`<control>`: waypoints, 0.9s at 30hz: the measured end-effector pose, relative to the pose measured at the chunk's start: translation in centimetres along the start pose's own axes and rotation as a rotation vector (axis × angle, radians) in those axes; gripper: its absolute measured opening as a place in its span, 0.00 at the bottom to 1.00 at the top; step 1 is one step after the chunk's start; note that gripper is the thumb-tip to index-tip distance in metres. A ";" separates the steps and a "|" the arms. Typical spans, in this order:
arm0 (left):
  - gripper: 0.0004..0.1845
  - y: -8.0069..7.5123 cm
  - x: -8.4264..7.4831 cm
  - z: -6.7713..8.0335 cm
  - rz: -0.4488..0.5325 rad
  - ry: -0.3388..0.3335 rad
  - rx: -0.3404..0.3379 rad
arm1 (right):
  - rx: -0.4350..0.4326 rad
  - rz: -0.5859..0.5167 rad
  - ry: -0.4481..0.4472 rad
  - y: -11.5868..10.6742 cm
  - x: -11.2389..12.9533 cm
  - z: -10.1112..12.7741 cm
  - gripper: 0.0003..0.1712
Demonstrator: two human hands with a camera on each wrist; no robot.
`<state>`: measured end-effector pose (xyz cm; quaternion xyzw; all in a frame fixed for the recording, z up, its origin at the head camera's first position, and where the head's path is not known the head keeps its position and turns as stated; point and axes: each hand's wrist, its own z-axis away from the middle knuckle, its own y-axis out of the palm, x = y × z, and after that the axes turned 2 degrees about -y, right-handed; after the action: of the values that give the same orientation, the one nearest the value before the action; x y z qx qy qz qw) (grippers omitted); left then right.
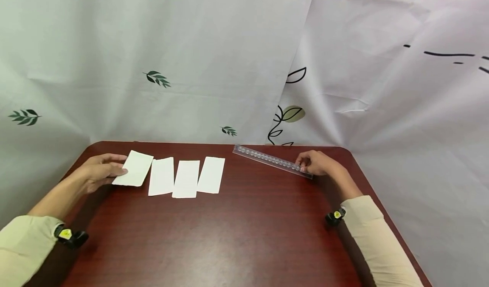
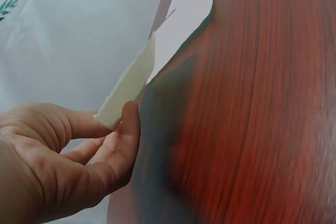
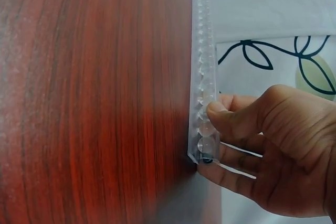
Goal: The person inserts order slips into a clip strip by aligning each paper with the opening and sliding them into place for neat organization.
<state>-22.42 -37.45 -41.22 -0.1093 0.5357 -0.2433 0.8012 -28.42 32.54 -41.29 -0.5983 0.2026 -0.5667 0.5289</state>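
At the table's left side my left hand (image 1: 100, 171) pinches a white paper card (image 1: 133, 169) between thumb and fingers. In the left wrist view that card is tilted and raised off the wood. Three more white cards, a left one (image 1: 161, 176), a middle one (image 1: 186, 179) and a right one (image 1: 211, 175), lie in a row beside it. Over on the right, my right hand (image 1: 314, 163) grips the near end of a clear plastic ruler (image 1: 267, 158) with a line of round holes. Its thumb lies on the ruler's upper face in the right wrist view.
Both hands work near the far edge of a dark red wooden table (image 1: 229, 236). Behind it hangs a pale cloth (image 1: 214, 66) with leaf prints. A dark band with a yellow mark sits on each wrist.
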 end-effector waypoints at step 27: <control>0.43 4.7 -3.4 -0.9 0.146 0.043 0.005 | 0.027 0.026 0.014 -0.3 0.6 -0.1 0.07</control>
<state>-22.95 -31.64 -40.91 -0.0628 0.5589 -0.1877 0.8052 -28.43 32.09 -40.73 -0.5846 0.2064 -0.5667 0.5427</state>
